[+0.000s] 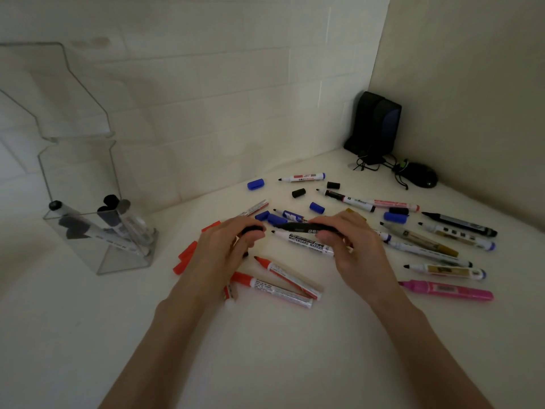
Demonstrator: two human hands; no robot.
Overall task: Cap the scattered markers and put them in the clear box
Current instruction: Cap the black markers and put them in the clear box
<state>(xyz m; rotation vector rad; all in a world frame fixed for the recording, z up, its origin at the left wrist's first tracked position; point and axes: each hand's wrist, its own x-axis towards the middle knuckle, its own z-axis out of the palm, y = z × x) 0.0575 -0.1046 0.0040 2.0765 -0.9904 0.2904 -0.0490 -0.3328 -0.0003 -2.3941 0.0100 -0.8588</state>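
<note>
My right hand (351,246) grips a black marker (298,226) by its barrel, held level above the table with its tip pointing left. My left hand (227,243) pinches a black cap (253,229) just left of that tip; cap and tip are a small gap apart. Under my hands lies an uncapped white whiteboard marker (303,242). The clear box (97,231) stands at the left with its lid up and several capped markers leaning inside. Several uncapped markers and loose blue, black and red caps lie scattered over the white table.
Two red markers (280,283) lie near my left wrist, red caps (185,256) to its left. A pink marker (448,290) lies at the right. A black speaker (374,128) and a black mouse (418,175) sit in the far right corner by the walls.
</note>
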